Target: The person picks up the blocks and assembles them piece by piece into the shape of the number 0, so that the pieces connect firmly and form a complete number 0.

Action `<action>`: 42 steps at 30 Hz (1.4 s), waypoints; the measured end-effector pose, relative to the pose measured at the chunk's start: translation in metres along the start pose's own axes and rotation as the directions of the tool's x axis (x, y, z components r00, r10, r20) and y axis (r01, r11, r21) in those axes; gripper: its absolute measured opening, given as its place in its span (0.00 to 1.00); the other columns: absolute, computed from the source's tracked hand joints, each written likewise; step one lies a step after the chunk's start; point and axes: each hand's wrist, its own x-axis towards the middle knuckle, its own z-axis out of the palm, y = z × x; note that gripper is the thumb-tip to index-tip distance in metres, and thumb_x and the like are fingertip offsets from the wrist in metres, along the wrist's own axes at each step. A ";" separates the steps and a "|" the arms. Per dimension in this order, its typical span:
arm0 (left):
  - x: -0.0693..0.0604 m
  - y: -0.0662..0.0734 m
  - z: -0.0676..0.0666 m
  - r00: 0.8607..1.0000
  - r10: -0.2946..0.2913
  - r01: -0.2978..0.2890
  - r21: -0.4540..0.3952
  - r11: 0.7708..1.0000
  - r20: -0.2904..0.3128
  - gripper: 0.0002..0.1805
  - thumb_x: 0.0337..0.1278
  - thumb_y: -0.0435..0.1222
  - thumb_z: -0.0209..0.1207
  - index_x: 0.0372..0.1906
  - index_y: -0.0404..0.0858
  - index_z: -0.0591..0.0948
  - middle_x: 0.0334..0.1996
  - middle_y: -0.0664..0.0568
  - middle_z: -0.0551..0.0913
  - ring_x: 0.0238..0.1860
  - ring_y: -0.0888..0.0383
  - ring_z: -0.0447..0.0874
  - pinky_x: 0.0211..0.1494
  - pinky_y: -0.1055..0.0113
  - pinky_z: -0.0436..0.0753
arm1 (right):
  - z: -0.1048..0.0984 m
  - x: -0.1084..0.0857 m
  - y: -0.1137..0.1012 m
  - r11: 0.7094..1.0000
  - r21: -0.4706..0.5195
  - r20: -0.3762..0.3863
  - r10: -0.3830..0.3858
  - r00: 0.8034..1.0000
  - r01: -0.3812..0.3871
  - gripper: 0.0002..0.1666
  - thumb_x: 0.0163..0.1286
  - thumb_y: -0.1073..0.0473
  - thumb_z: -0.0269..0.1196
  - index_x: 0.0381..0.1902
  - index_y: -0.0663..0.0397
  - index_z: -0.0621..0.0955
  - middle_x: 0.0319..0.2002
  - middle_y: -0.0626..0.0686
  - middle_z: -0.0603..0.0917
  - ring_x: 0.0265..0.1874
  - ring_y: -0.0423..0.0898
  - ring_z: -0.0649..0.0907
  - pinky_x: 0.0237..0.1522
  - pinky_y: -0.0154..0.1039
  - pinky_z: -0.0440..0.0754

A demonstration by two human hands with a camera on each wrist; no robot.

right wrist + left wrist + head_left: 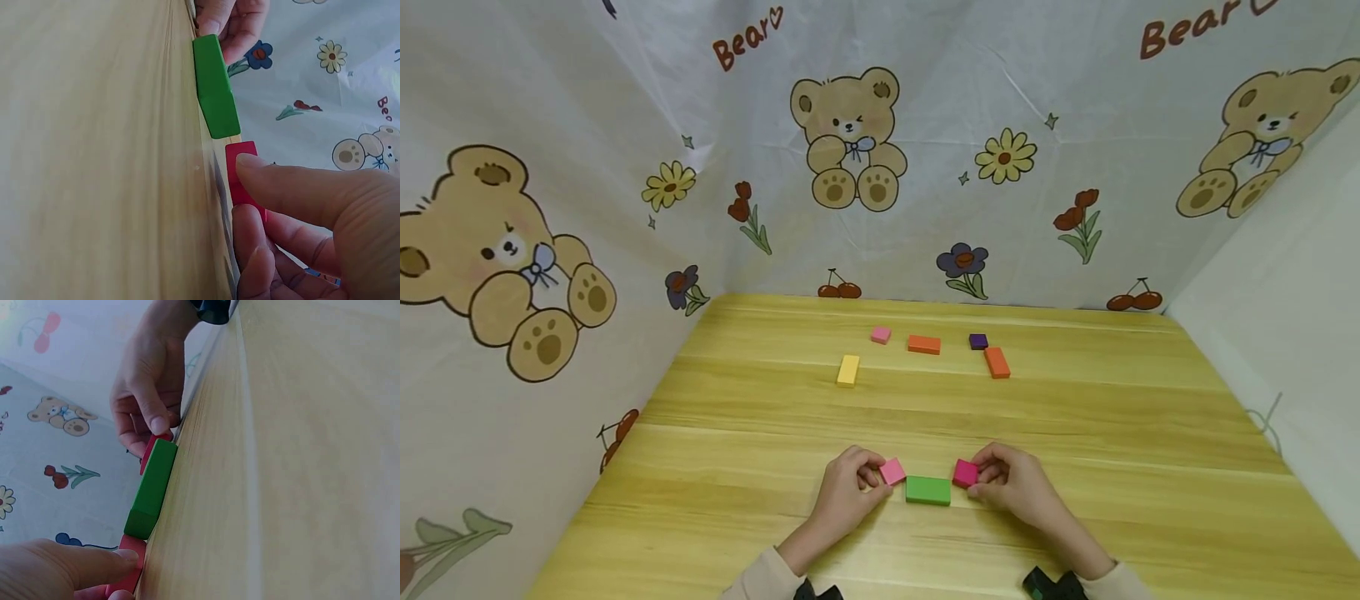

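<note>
A green rectangular block lies on the wooden table between my two hands. My left hand pinches a pink square block at the green block's left end. My right hand pinches a magenta square block just off the green block's right end. In the right wrist view a small gap separates the magenta block from the green block. The left wrist view has the left thumb on the pink block, close against the green one; whether they touch I cannot tell.
Farther back on the table lie a yellow block, a pink block, an orange block, a purple block and a second orange block. A bear-print curtain hangs behind the table.
</note>
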 end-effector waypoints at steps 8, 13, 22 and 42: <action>-0.001 0.000 0.000 1.000 -0.005 0.005 0.001 1.000 0.000 0.15 0.40 0.29 0.74 0.38 0.36 0.85 0.30 0.56 0.80 0.27 0.70 0.76 0.31 0.75 0.77 | 0.005 -0.001 -0.002 0.999 -0.025 -0.005 -0.026 1.000 0.025 0.18 0.51 0.64 0.76 0.39 0.59 0.82 0.31 0.52 0.83 0.27 0.35 0.79 0.27 0.30 0.79; -0.001 0.000 0.000 1.000 -0.002 0.002 0.003 1.000 -0.001 0.15 0.40 0.29 0.74 0.38 0.36 0.85 0.31 0.56 0.81 0.27 0.69 0.76 0.31 0.75 0.77 | 0.006 0.000 -0.002 0.997 -0.059 -0.018 -0.051 0.999 0.050 0.17 0.50 0.64 0.76 0.38 0.58 0.82 0.30 0.51 0.83 0.27 0.35 0.79 0.27 0.30 0.78; -0.001 0.000 0.000 1.000 -0.006 0.006 0.002 1.000 -0.002 0.16 0.40 0.28 0.74 0.38 0.36 0.84 0.31 0.55 0.81 0.27 0.69 0.76 0.31 0.76 0.77 | 0.008 -0.001 -0.001 0.993 -0.078 -0.031 -0.089 0.995 0.087 0.18 0.49 0.65 0.77 0.37 0.58 0.82 0.30 0.51 0.83 0.27 0.35 0.79 0.26 0.30 0.78; -0.001 0.000 0.000 1.000 0.004 -0.004 0.008 1.000 -0.002 0.16 0.40 0.29 0.74 0.38 0.36 0.84 0.31 0.56 0.81 0.28 0.70 0.76 0.31 0.76 0.77 | 0.003 -0.001 0.004 0.991 -0.078 0.035 -0.106 0.994 0.109 0.23 0.49 0.64 0.77 0.43 0.59 0.82 0.35 0.52 0.82 0.29 0.39 0.80 0.27 0.30 0.79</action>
